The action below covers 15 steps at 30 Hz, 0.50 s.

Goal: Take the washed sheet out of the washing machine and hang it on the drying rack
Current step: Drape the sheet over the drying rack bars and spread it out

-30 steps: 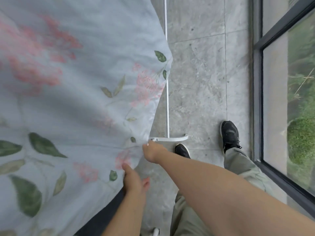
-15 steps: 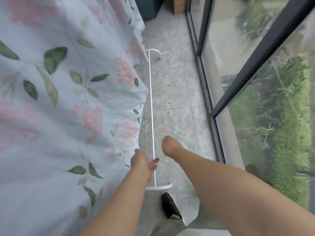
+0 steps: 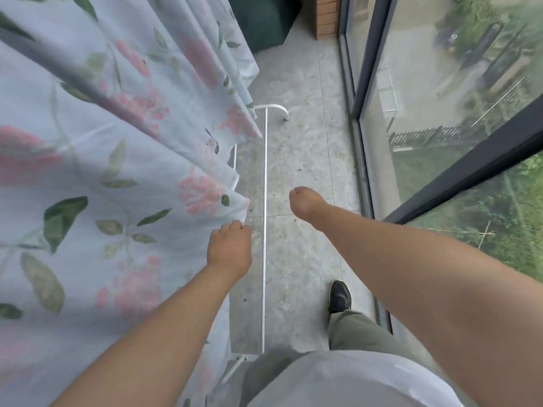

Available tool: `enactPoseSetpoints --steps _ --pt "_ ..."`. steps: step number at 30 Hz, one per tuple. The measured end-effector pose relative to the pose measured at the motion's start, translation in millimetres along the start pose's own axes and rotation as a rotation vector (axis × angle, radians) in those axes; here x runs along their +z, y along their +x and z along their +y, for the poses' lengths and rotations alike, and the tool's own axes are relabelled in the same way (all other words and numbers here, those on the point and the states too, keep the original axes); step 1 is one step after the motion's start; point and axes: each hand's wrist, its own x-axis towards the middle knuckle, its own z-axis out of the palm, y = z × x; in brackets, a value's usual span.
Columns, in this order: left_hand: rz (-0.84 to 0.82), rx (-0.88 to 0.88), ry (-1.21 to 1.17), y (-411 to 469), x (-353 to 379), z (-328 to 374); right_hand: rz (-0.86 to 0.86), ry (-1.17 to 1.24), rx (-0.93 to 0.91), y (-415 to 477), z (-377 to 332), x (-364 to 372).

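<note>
The washed sheet [image 3: 117, 177], pale blue with pink flowers and green leaves, hangs in folds over the drying rack and fills the left of the view. Only the rack's white floor bar [image 3: 264, 230] and its curved foot [image 3: 273, 108] show beside the sheet. My left hand [image 3: 230, 248] is closed at the sheet's right edge, fingers curled onto the cloth. My right hand [image 3: 305, 201] hangs over the floor to the right of the bar, apart from the sheet, its fingers curled under with nothing seen in it. The washing machine is out of view.
A glass door with a dark frame [image 3: 364, 118] runs along the right, with a garden beyond. Grey floor tiles [image 3: 305, 148] form a narrow strip between sheet and glass. A dark green object [image 3: 264, 22] and a brick column [image 3: 324, 16] stand at the far end. My shoe [image 3: 340, 296] is on the tiles.
My right hand has let go of the sheet's edge and moved right over the floor. My left hand has turned over and closed on the edge. My view has lifted along the rack.
</note>
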Motion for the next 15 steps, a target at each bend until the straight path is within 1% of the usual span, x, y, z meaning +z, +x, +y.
enactPoseSetpoints --steps 2,4,7,10,11,15 --pt "0.059 0.112 0.194 22.1 -11.2 -10.2 -0.024 -0.026 -0.014 12.6 -15.7 -13.7" --pt "0.092 0.142 0.314 39.5 -20.2 -19.2 -0.051 -0.041 -0.033 22.5 -31.7 -20.0" --pt "-0.020 0.142 0.464 65.7 -31.3 -29.9 -0.111 -0.085 -0.046 40.7 -54.0 -20.7" --pt "-0.054 0.172 0.560 87.0 -33.5 -48.7 -0.170 -0.120 -0.043 59.2 -69.2 -15.3" --pt "-0.061 0.171 0.564 97.8 -29.0 -60.4 -0.189 -0.115 -0.031 71.1 -76.0 -13.6" --pt "-0.134 0.039 0.606 131.7 -10.5 -118.5 -0.238 -0.119 0.024 106.2 -94.6 -15.4"
